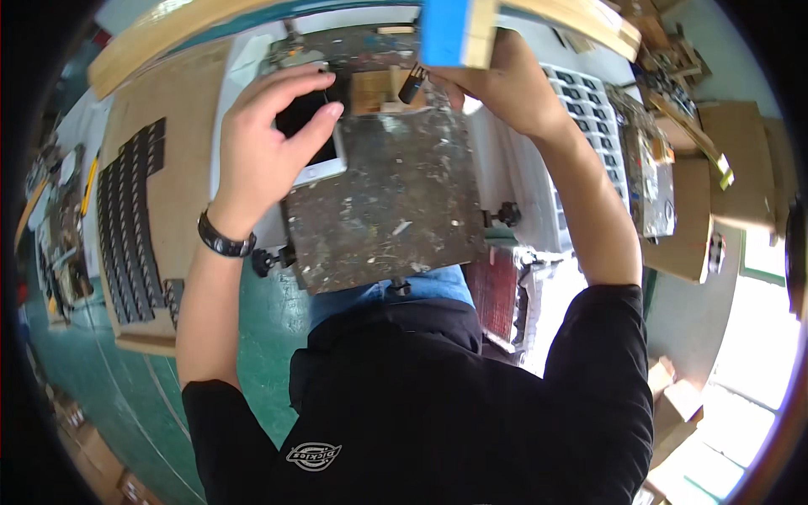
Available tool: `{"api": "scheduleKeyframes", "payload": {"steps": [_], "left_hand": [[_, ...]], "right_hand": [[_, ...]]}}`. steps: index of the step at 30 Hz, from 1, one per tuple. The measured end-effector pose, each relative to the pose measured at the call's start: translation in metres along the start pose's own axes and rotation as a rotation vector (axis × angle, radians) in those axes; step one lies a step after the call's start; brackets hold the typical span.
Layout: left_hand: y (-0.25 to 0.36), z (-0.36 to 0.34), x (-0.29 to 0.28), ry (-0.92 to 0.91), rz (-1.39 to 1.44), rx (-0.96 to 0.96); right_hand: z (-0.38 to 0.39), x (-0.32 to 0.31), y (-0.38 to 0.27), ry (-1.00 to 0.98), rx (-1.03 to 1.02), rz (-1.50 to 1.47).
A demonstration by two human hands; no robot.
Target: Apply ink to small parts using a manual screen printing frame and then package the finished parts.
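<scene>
My left hand (263, 139) is open, its thumb and fingers apart in a curve over a phone (324, 169) with a dark screen and white lower edge. Nothing shows between those fingers. Farther right, my right hand (505, 88) pinches a small black slotted piece (411, 85) in its fingertips, partly hidden behind a blue-faced beam. Just left of that piece, a small wooden block (370, 91) lies at the far end of the stained, scuffed work plate (387, 198). Both hands are beyond the plate's bare near half.
On the left, a brown board (189, 109) carries rows of dark pieces (130, 227). A white tray (589, 118) of small dark parts stands at the right. A blue-and-wood beam (446, 34) hangs in front of the far end. Black knobs (505, 215) stick out beside the plate.
</scene>
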State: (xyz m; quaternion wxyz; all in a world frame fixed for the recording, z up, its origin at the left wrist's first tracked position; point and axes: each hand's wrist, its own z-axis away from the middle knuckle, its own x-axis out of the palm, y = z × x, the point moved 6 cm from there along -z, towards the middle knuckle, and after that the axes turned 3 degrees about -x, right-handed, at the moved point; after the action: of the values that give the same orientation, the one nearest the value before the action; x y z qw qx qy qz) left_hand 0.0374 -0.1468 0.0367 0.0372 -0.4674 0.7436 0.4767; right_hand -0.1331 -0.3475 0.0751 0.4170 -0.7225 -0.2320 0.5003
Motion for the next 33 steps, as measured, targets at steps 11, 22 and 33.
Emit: {"api": "scheduleKeyframes", "payload": {"steps": [11,22,33], "left_hand": [[-0.007,-0.036,0.072,-0.316,-0.043,0.011],[-0.006,-0.035,0.069,-0.252,-0.014,0.056],[0.017,-0.016,0.039,-0.217,-0.051,0.207]], "right_hand": [[0.252,-0.108,0.03,0.506,0.354,-0.047],[0.295,-0.082,0.041,0.418,0.559,0.172],[0.257,-0.09,0.022,0.505,0.513,0.258]]}}
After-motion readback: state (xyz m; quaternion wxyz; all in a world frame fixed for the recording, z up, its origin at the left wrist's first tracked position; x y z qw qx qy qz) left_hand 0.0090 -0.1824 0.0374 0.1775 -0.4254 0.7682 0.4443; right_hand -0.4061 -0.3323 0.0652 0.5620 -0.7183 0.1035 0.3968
